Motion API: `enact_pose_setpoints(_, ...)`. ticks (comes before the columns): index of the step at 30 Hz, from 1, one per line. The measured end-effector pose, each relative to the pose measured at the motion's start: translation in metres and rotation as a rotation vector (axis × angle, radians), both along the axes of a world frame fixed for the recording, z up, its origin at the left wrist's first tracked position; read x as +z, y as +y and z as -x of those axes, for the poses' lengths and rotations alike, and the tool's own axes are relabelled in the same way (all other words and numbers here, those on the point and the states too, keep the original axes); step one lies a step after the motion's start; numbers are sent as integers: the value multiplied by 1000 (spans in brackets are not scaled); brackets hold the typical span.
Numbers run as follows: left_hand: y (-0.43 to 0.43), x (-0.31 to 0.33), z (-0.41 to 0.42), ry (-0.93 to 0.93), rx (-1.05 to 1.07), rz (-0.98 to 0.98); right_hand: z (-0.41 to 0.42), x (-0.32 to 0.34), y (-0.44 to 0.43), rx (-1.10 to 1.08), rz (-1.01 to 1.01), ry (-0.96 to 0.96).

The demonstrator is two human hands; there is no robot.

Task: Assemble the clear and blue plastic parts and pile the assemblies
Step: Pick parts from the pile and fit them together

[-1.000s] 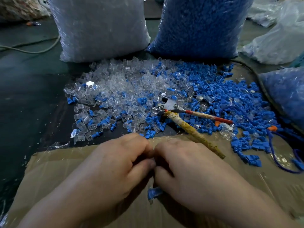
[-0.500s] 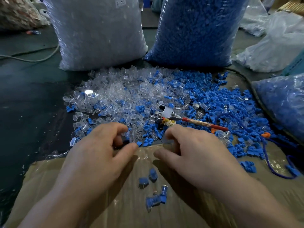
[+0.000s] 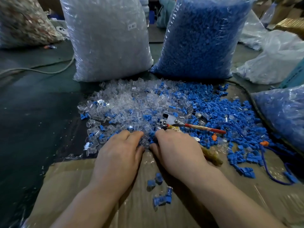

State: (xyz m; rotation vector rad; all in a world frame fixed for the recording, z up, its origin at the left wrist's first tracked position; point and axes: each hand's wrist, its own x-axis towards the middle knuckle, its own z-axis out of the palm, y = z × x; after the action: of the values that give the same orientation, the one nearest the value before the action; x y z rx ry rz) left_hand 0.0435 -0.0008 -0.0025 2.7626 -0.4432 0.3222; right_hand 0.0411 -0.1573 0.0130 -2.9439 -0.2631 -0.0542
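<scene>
Blue-and-clear assemblies lie low centre on cardboard. Above them the left hand and right hand dig curled fingers into the near edge of the clear parts and blue parts; what they hold is hidden.

The dark green surface carries a cardboard sheet at 6 o'clock, loose clear parts and blue parts (mingled) at centre, a clear-filled bag and blue-filled bag at 12.
</scene>
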Motion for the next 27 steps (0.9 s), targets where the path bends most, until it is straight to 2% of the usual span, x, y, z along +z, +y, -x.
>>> enact_pose_setpoints(6,-3,1,-14,92,89,144,0,-6,-6,-54,-148,-42)
enact_pose_setpoints(10,-6,0,-6,114,144,433,1,-4,-16,-85,-354,-21)
enact_pose_setpoints(15,-5,3,-2,163,29,705,-3,-4,-23,-130,-561,-61)
enact_pose_setpoints(18,-7,2,-4,226,-21,922,-4,-3,-25,-166,-785,27)
enact_pose_setpoints(23,-9,-2,-8,316,-55,1200,2,9,-29,-187,-1323,299)
enact_pose_setpoints(25,-7,-2,-8,314,-56,1245,3,11,-31,-177,-1348,333)
enact_pose_setpoints(27,-6,-3,-8,303,-43,1239,2,9,-29,-171,-1260,297)
